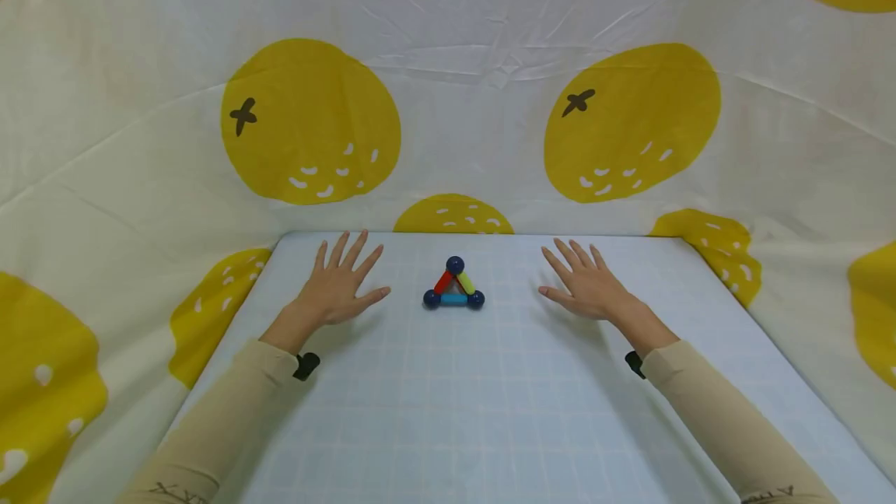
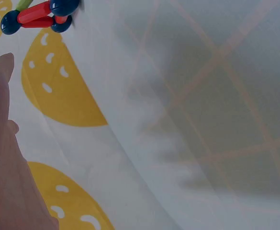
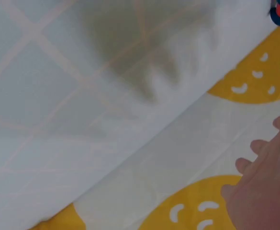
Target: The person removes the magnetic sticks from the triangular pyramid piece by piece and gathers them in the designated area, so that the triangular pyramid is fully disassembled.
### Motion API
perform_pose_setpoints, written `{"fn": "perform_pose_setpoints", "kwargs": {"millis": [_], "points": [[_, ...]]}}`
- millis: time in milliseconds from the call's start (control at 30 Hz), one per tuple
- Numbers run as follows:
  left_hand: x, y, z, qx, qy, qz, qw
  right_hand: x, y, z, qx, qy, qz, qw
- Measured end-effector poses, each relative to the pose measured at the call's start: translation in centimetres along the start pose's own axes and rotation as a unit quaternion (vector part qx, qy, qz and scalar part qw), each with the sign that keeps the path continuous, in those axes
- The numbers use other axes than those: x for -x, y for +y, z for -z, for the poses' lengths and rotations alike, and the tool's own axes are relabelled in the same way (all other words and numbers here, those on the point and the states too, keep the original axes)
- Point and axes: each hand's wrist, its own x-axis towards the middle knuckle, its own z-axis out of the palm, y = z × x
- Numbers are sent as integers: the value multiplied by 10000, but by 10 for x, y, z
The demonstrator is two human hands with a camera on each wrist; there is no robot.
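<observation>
A small pyramid of magnetic rods and balls (image 1: 453, 299) stands on the table between the two hands. Dark blue balls form its corners, joined by red, yellow-green and light blue rods. To its left, my left hand (image 1: 337, 290) is held with straight, spread fingers, apart from it. My right hand (image 1: 586, 288) mirrors this on the other side, fingers extended and holding nothing. At the top left of the left wrist view, the pyramid's red rod (image 2: 34, 14) shows. Only a corner ball (image 3: 277, 17) and bits of red appear at the right wrist view's edge.
The tabletop (image 1: 448, 411) has a pale blue cloth with a faint grid. Behind and at both sides hangs a white curtain (image 1: 469, 138) printed with large yellow fruit. Black bands (image 1: 306, 366) sit at both wrists, below the beige sleeves. Hand shadows fall on the cloth.
</observation>
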Motion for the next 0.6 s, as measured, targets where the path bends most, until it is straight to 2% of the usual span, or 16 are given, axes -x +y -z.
{"fn": "perform_pose_setpoints", "kwargs": {"millis": [267, 600], "points": [[-2, 10, -4, 110, 212, -129, 9996, -4, -11, -2, 98, 104, 200, 9997], [-12, 20, -8, 413, 556, -345, 9970, -8, -28, -3, -235, 529, 594, 9966]]}}
